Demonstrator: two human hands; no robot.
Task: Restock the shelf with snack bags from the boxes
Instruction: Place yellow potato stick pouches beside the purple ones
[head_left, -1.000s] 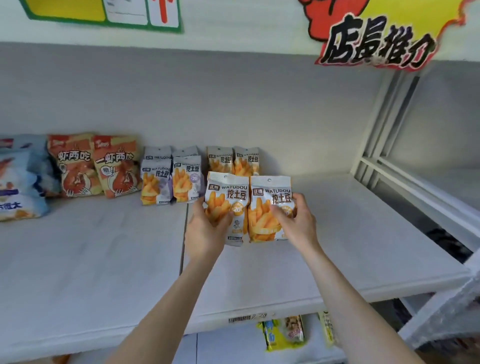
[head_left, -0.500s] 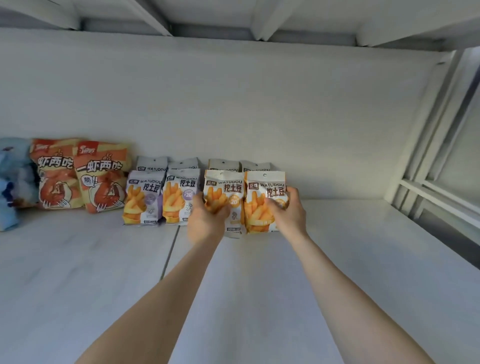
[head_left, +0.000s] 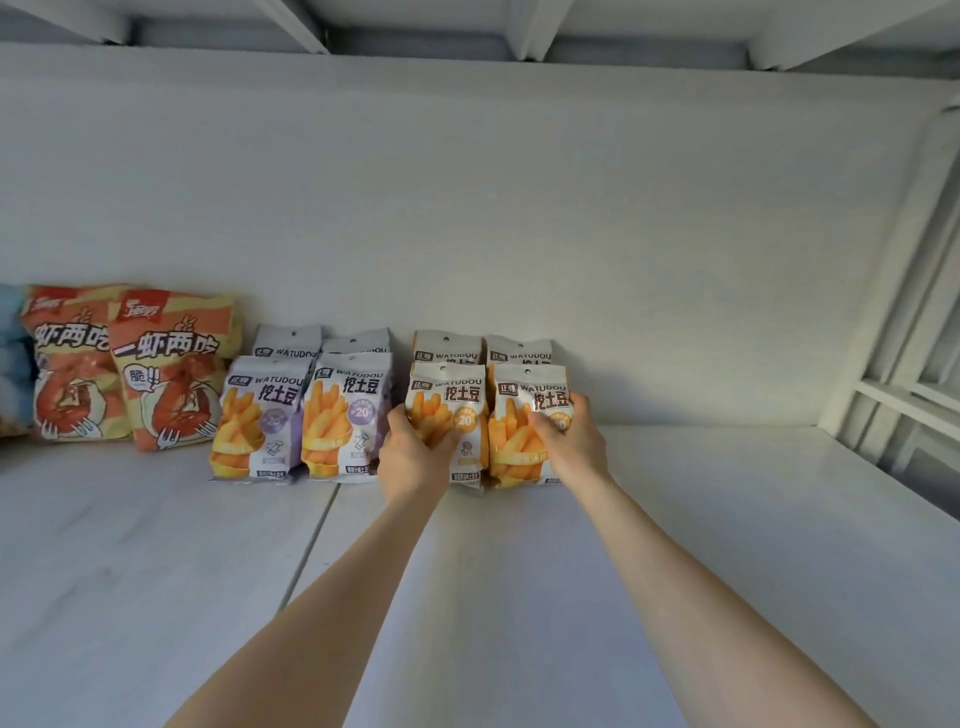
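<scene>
Snack bags, two orange-and-white foil fry packs (head_left: 448, 415), stand gripped in your left hand (head_left: 410, 457) and right hand (head_left: 571, 441); the white shelf (head_left: 727, 519) toward 3 o'clock remains bare.

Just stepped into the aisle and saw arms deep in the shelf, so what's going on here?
A person is stocking snack bags. The left hand holds one orange fries bag, the right hand another, both upright on the white shelf in front of two matching bags. Purple fries bags and shrimp snack bags stand to the left.
</scene>
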